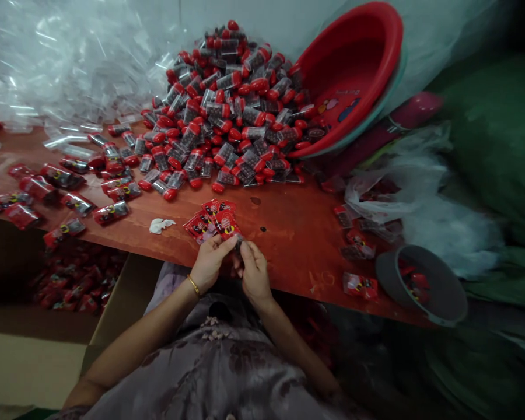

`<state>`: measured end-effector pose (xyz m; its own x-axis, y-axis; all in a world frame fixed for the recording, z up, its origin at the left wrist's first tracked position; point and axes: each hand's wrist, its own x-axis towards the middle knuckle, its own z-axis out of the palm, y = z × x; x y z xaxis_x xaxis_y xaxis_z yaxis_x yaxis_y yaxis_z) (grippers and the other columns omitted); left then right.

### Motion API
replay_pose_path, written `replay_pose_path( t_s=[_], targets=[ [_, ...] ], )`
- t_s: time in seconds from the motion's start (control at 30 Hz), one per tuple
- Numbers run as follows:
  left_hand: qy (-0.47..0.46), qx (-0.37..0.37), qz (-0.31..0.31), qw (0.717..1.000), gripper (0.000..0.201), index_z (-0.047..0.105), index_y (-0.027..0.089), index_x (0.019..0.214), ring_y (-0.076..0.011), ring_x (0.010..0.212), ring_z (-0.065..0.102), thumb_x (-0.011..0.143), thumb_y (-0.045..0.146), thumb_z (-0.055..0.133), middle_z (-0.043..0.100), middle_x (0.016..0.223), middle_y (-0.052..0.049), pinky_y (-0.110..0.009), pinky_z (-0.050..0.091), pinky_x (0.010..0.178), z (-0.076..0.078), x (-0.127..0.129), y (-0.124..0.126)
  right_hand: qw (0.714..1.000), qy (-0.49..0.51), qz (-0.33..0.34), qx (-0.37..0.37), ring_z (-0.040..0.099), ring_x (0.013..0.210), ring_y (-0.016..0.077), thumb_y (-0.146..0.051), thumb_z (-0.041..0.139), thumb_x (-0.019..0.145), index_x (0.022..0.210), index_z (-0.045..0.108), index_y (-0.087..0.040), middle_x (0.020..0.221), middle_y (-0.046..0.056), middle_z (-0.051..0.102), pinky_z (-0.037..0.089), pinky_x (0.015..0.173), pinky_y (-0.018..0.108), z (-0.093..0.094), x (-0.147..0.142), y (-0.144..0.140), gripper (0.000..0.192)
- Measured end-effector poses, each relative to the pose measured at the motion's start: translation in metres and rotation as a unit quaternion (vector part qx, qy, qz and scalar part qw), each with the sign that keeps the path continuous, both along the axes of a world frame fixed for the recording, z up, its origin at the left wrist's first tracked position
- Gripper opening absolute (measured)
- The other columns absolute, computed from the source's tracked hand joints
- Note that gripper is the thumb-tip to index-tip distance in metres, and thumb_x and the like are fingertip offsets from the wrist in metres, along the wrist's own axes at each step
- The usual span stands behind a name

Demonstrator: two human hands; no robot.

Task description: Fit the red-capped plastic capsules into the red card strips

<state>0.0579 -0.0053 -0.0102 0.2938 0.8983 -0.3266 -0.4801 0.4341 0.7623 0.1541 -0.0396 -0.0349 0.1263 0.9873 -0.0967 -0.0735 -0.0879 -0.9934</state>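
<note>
Near the table's front edge, my left hand (210, 263) pinches a red printed packet (226, 223) between thumb and fingers. My right hand (254, 273) is closed at the near end of that packet, touching a small dark piece; what exactly its fingers grip is hidden. Just beyond my fingertips lie several flat red printed wrappers (198, 226), fanned in a small stack. A crumpled white scrap (161, 226) rests left of them. Behind is a large heap of clear tubes with red caps and dark contents (227, 116).
Filled red packets (111, 213) lie at the left, above an open carton (109, 309) of more packets. Clear empty tubes (70, 64) pile up at the back left. A red basin (376, 35) leans at the back right. A grey bowl (446, 291) stands at the right edge.
</note>
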Motion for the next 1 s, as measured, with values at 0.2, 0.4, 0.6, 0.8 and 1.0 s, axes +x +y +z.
replay_pose_path(
  t_s=[0.2, 0.4, 0.6, 0.8, 1.0],
  targets=[
    [0.042, 0.048, 0.044, 0.997, 0.038, 0.063, 0.013, 0.068, -0.008, 0.042, 0.05, 0.061, 0.048, 0.075, 0.058, 0.051, 0.003, -0.021, 0.042, 0.044, -0.004, -0.001, -0.002, 0.999, -0.04, 0.01, 0.015, 0.039, 0.044, 0.006, -0.052, 0.047, 0.087, 0.076, 0.049, -0.021, 0.059, -0.006, 0.047, 0.033, 0.039, 0.018, 0.001, 0.002, 0.008, 0.033],
    [0.03, 0.019, 0.084, 0.996, 0.035, 0.062, 0.013, 0.067, -0.0078, 0.046, 0.053, 0.06, 0.045, 0.077, 0.061, 0.056, 0.002, -0.02, 0.043, 0.048, -0.002, -0.011, 0.006, 0.987, 0.041, 0.155, -0.031, 0.043, 0.042, 0.0059, -0.056, 0.052, 0.082, 0.086, 0.05, -0.022, 0.065, -0.006, 0.053, 0.04, 0.042, 0.02, 0.01, 0.008, 0.017, 0.034],
    [0.058, 0.014, 0.073, 0.996, 0.035, 0.065, 0.012, 0.067, -0.0072, 0.049, 0.053, 0.055, 0.041, 0.081, 0.063, 0.057, 0.001, -0.019, 0.044, 0.051, -0.001, -0.02, 0.009, 0.991, 0.009, 0.128, -0.027, 0.045, 0.038, 0.0064, -0.054, 0.059, 0.076, 0.081, 0.05, -0.021, 0.059, -0.005, 0.059, 0.042, 0.043, 0.022, 0.005, 0.008, 0.022, 0.034],
    [0.039, -0.017, 0.151, 0.988, 0.04, 0.068, 0.012, 0.078, -0.0125, 0.066, 0.064, 0.053, 0.038, 0.084, 0.071, 0.074, -0.003, -0.024, 0.051, 0.069, 0.011, -0.052, 0.009, 0.959, -0.236, 0.128, 0.086, 0.058, 0.06, 0.0155, -0.054, 0.063, 0.072, 0.074, 0.054, -0.02, 0.066, 0.002, 0.064, 0.048, 0.059, 0.028, 0.021, 0.003, 0.076, 0.035],
    [0.087, -0.105, 0.393, 0.91, 0.013, 0.064, 0.019, 0.076, -0.0093, 0.073, 0.065, 0.08, 0.03, 0.061, 0.072, 0.073, 0.004, -0.022, 0.052, 0.079, 0.008, -0.168, 0.0, 0.761, -0.607, 0.042, 0.224, 0.037, 0.126, 0.0359, -0.057, 0.049, 0.082, 0.129, 0.049, -0.015, 0.135, 0.018, 0.047, 0.026, 0.103, 0.055, 0.047, -0.004, 0.203, 0.063]
  ],
)
